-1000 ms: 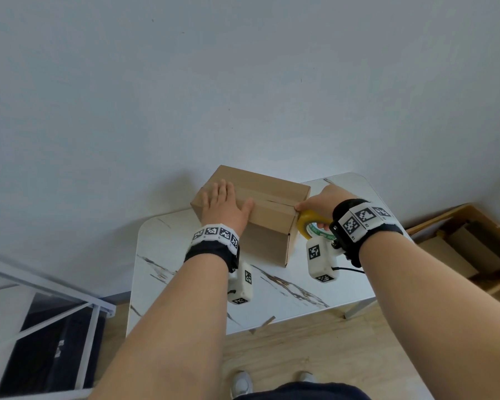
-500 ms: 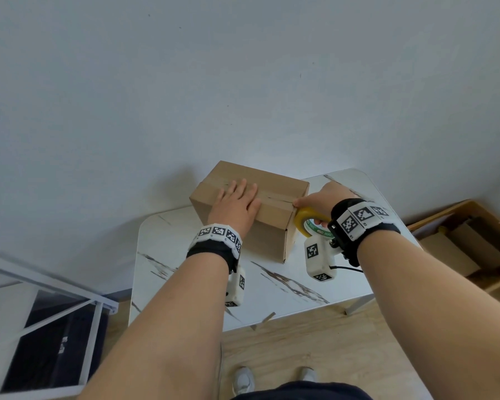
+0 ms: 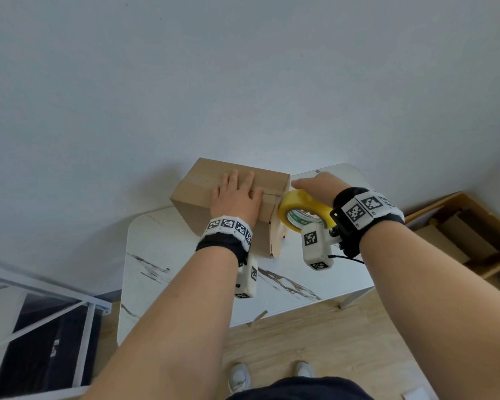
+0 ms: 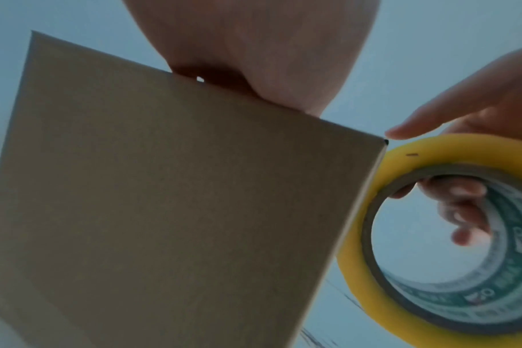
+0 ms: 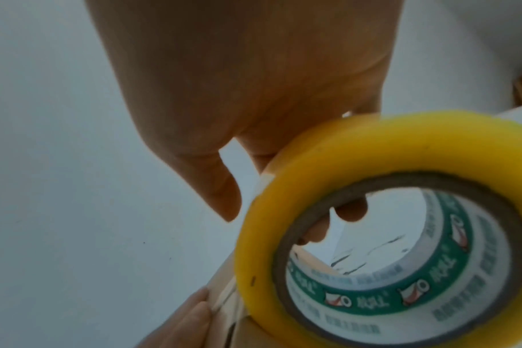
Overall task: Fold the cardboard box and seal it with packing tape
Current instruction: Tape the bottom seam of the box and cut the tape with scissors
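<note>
Right hand [image 3: 318,187] clenched on the tape roll [image 3: 302,213]: fingers hooked through the core, forefinger stretched out over the rim toward the box corner, likely to steady the roll and press the strip down where it leaves. Roll held on edge, tight against the box's end at about 3 o'clock from the lid, probably so that the strip can turn down over that end. Left hand [image 3: 237,197] released, grasping nothing, flat with straight fingers [image 3: 233,180] on top of the cardboard box [image 3: 191,209], seemingly to keep the flaps shut and stop the box sliding against the pull of the tape. A paler band along the lid seam, apparently tape already laid. Box at 12 o'clock on the white marbled table [image 3: 162,255], close to the wall [image 3: 243,82]. At 3 o'clock beyond the table, a wooden crate [image 3: 471,241] with flat cardboard in it; at 8 o'clock, a white metal frame [image 3: 49,310]. Sealing judged well along, cutting not yet done.
</note>
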`<state>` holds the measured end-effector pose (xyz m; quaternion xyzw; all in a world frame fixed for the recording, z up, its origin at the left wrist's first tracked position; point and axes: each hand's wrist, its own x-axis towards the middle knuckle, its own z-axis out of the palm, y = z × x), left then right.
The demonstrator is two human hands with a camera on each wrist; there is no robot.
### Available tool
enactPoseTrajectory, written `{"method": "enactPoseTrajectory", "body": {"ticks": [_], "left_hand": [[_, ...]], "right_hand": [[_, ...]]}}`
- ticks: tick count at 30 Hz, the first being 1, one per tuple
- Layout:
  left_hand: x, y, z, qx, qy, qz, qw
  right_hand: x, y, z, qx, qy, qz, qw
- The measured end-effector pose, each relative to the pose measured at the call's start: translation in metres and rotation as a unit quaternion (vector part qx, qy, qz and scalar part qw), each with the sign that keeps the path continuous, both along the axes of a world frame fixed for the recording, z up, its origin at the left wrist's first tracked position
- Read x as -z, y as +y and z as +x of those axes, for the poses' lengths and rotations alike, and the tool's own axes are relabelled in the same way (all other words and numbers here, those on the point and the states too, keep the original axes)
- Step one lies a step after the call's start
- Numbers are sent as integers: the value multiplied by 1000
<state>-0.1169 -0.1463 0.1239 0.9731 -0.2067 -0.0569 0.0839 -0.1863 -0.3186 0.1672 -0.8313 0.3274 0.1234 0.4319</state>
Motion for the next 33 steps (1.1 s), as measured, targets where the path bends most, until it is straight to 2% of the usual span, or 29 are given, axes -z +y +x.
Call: {"method": "enactPoseTrajectory", "body": {"ticks": [3,6,10,13,15,17,19,24,26,29,33], "left_hand": [[-7,3,6,-28,-45,-42,998],[-13,18,22,-116,-60,-36,991],[-10,38,43,-249,0,17,968],[-9,42,47,-258,16,8,966],[-11,43,44,-260,1,17,966],[-11,42,38,-267,-23,35,963],[-11,43,36,-284,-32,43,957],[-11,48,38,-344,16,39,938],[-12,49,39,-358,38,49,932],[-15,44,42,-306,37,75,948],[-13,13,38,-91,7,39,995]], "right_hand": [[0,-5,5,-24,9,-25,999],[5,-5,10,-52,-4,-20,998],[-1,3,15,-59,4,-49,997],[-8,14,14,-155,38,-154,975],[-12,19,13,-204,7,-205,957],[-13,23,17,-205,18,-212,955],[-15,26,22,-178,14,-180,967],[-23,33,40,-105,-9,-105,989],[-18,33,47,-99,3,-116,988],[-8,31,53,-93,-8,-104,990],[-4,30,49,-86,-40,-86,992]]}}
